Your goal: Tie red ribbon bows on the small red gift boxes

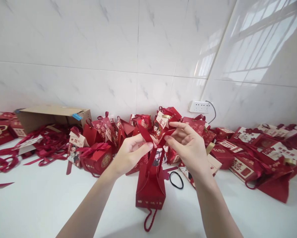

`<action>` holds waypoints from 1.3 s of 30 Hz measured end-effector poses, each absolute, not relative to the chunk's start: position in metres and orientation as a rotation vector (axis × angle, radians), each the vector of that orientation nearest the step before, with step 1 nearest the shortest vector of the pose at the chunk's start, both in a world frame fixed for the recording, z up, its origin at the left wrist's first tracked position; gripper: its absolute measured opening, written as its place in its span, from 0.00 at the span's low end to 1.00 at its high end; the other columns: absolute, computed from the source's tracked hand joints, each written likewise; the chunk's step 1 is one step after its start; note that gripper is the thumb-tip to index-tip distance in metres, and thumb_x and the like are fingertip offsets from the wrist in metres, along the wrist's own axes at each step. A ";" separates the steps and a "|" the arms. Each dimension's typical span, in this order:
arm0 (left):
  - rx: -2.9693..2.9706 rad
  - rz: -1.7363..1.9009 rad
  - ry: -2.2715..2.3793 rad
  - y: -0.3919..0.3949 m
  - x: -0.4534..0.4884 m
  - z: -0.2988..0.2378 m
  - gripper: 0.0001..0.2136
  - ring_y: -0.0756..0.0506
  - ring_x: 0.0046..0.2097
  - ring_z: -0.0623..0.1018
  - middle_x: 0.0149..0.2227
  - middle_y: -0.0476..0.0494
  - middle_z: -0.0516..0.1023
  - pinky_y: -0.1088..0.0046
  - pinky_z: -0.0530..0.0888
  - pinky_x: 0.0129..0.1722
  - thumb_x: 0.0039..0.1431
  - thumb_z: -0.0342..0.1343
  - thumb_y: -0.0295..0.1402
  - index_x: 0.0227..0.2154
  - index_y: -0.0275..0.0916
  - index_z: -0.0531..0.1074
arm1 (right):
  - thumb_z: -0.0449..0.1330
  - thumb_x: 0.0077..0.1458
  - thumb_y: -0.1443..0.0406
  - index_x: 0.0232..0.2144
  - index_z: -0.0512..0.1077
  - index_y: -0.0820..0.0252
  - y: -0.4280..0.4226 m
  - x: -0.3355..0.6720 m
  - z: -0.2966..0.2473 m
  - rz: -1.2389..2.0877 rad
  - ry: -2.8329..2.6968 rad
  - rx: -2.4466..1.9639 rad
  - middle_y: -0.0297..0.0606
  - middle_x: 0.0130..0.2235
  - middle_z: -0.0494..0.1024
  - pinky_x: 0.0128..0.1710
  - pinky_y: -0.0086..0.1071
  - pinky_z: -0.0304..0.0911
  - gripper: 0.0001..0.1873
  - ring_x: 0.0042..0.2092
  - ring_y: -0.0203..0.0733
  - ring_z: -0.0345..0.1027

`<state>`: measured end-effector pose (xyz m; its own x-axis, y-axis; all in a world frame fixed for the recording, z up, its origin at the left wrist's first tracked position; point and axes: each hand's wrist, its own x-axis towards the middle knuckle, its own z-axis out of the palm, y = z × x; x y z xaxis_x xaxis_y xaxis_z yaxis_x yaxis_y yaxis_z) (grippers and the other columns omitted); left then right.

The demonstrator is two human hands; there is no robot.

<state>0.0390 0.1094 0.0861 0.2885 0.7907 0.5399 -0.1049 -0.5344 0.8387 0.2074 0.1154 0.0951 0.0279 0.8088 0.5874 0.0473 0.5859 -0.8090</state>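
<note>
Ribbon (145, 134) judged soft, light, slippery; my left hand (128, 155) and right hand (188, 147) each pinch a tail above the flimsy box (150, 191).

No legible text on box (150, 188)

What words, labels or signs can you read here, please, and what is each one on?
"囍", likely but blurred: cream label on flat box at right.
Gold print low on the box, whose ribbon left hand and right hand pinch: too small.
Tags, round emblem, other labels: blurred, unreadable.
</note>
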 end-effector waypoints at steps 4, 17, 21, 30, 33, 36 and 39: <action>1.686 1.376 0.662 0.111 0.041 0.084 0.07 0.48 0.40 0.77 0.38 0.45 0.80 0.75 0.73 0.43 0.57 0.55 0.32 0.30 0.38 0.76 | 0.63 0.46 0.65 0.24 0.69 0.59 0.113 0.206 0.097 0.684 -1.437 -0.792 0.30 0.24 0.74 0.26 0.25 0.67 0.05 0.27 0.33 0.70; 1.681 1.377 0.663 0.107 0.061 0.074 0.10 0.45 0.44 0.77 0.41 0.44 0.80 0.73 0.73 0.46 0.57 0.55 0.36 0.38 0.38 0.77 | 0.62 0.48 0.65 0.25 0.69 0.57 0.103 0.204 0.096 0.580 -1.412 -0.787 0.32 0.25 0.76 0.25 0.28 0.68 0.04 0.27 0.36 0.72; 1.716 1.325 0.695 0.106 0.059 0.074 0.11 0.45 0.42 0.78 0.41 0.44 0.80 0.73 0.74 0.43 0.58 0.54 0.36 0.39 0.38 0.77 | 0.62 0.47 0.64 0.23 0.67 0.57 0.103 0.205 0.098 0.513 -1.385 -0.825 0.31 0.23 0.74 0.21 0.27 0.65 0.06 0.25 0.36 0.69; 1.747 1.321 0.681 0.104 0.058 0.076 0.11 0.47 0.40 0.77 0.39 0.45 0.80 0.75 0.73 0.41 0.58 0.53 0.36 0.38 0.39 0.77 | 0.61 0.47 0.64 0.22 0.66 0.57 0.103 0.206 0.099 0.465 -1.393 -0.839 0.29 0.21 0.71 0.20 0.26 0.62 0.07 0.23 0.34 0.66; 1.757 1.294 0.655 0.104 0.058 0.076 0.10 0.48 0.38 0.77 0.38 0.46 0.80 0.76 0.73 0.40 0.59 0.53 0.35 0.39 0.40 0.77 | 0.61 0.47 0.64 0.22 0.66 0.57 0.104 0.207 0.099 0.434 -1.392 -0.838 0.30 0.21 0.70 0.21 0.26 0.62 0.07 0.23 0.33 0.65; 1.766 1.278 0.654 0.103 0.057 0.077 0.10 0.49 0.37 0.77 0.37 0.46 0.80 0.77 0.73 0.38 0.59 0.53 0.34 0.39 0.40 0.76 | 0.62 0.48 0.63 0.22 0.66 0.57 0.105 0.208 0.098 0.409 -1.387 -0.856 0.29 0.21 0.69 0.19 0.26 0.60 0.08 0.22 0.33 0.63; 1.765 1.282 0.673 0.103 0.056 0.077 0.10 0.49 0.37 0.77 0.37 0.46 0.80 0.77 0.73 0.38 0.59 0.53 0.35 0.39 0.40 0.76 | 0.62 0.48 0.63 0.23 0.66 0.57 0.104 0.209 0.098 0.410 -1.388 -0.855 0.29 0.21 0.69 0.19 0.26 0.60 0.08 0.22 0.33 0.63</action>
